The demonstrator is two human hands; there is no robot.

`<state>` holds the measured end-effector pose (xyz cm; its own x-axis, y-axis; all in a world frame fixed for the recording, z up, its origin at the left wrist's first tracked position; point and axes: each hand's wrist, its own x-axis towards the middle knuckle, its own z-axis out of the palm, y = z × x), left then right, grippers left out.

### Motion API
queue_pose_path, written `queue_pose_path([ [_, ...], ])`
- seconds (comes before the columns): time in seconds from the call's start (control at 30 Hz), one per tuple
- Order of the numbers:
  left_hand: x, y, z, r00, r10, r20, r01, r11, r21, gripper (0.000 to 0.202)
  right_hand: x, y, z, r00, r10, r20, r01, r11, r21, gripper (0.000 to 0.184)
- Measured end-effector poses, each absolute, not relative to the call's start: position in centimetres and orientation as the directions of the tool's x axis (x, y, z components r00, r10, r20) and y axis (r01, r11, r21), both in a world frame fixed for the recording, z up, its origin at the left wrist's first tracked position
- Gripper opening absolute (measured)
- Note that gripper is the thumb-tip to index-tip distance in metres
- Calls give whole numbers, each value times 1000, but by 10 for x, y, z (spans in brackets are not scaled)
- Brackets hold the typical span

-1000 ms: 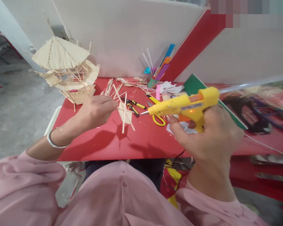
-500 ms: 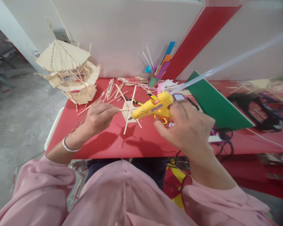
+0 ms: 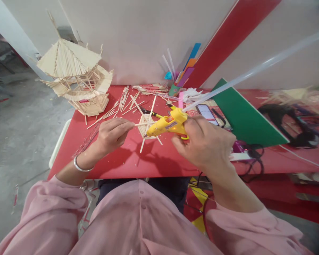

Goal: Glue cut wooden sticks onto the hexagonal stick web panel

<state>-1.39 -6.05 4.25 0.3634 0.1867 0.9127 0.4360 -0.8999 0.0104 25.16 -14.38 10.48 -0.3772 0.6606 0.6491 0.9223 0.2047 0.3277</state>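
My left hand [image 3: 112,133] pinches one arm of a small frame of glued wooden sticks [image 3: 146,124] and holds it just above the red table [image 3: 127,163]. In my right hand [image 3: 205,141] is a yellow glue gun [image 3: 167,124], fingers wrapped round its grip. Its nozzle touches the stick frame at the frame's middle. A long clear glue stick [image 3: 255,72] juts from the back of the gun up to the right.
A stick-built pavilion model [image 3: 74,80] stands at the table's back left corner. Loose sticks [image 3: 124,101] lie behind my left hand. A phone [image 3: 206,113], a green board [image 3: 244,117], coloured strips [image 3: 184,72] and black cables [image 3: 251,156] sit to the right.
My right hand has brought the glue gun leftward from the table's right side until its nozzle meets the stick frame. My left hand has kept its hold on the frame.
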Motion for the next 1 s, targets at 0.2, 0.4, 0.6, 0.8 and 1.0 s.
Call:
queue_pose_path([
  [0.2, -14, -59, 40, 343, 163, 925, 401, -916, 13, 15, 250, -143, 101, -403, 598, 693, 912, 200, 357, 20],
  [0.4, -15, -59, 38, 343, 171, 924, 382, -924, 29, 13, 248, -142, 102, -396, 630, 668, 914, 204, 350, 18],
  [0.6, -16, -59, 36, 347, 197, 917, 404, -914, 43, 12, 245, -143, 104, -376, 664, 647, 919, 179, 351, 16],
  [0.8, -18, -60, 35, 372, 226, 900, 430, -901, 49, 12, 244, -143, 105, -342, 700, 628, 932, 165, 323, 15],
  [1.0, -18, -60, 34, 373, 249, 894, 421, -904, 76, 12, 246, -143, 102, -370, 647, 667, 927, 205, 315, 17],
])
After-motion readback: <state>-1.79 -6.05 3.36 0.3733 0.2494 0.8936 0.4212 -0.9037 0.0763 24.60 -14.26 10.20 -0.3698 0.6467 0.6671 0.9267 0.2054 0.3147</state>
